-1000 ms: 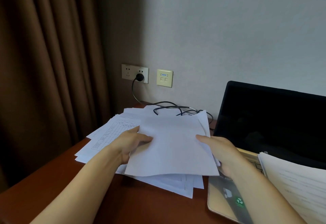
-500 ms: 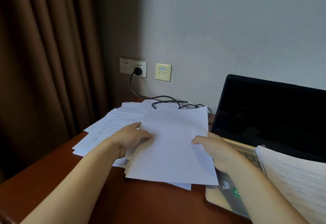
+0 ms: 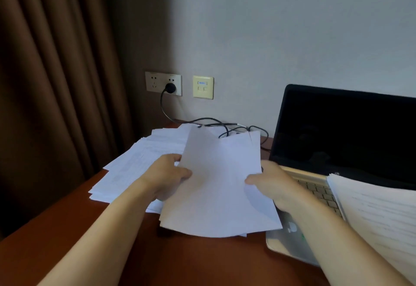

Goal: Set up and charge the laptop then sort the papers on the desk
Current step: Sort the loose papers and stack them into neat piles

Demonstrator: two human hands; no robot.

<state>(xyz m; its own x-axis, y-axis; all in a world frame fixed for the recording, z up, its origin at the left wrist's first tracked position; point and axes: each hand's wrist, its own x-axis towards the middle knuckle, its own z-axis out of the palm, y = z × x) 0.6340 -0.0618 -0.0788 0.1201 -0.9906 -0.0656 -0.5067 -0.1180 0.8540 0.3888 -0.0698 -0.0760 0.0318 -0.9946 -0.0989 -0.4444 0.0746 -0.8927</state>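
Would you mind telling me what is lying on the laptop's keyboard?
A printed stack covers the right part of the keyboard; keys under it are hidden. The right hand hides its left edge.

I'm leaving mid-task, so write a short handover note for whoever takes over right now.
Left hand grips the left edge of the held sheaf; right hand grips its right edge.
Loose papers lie spread on the desk behind; another stack rests on the keyboard of the laptop.
Done: laptop open, screen dark; plug in the wall socket, though where the cable ends is hidden.
Left: sorting all papers.
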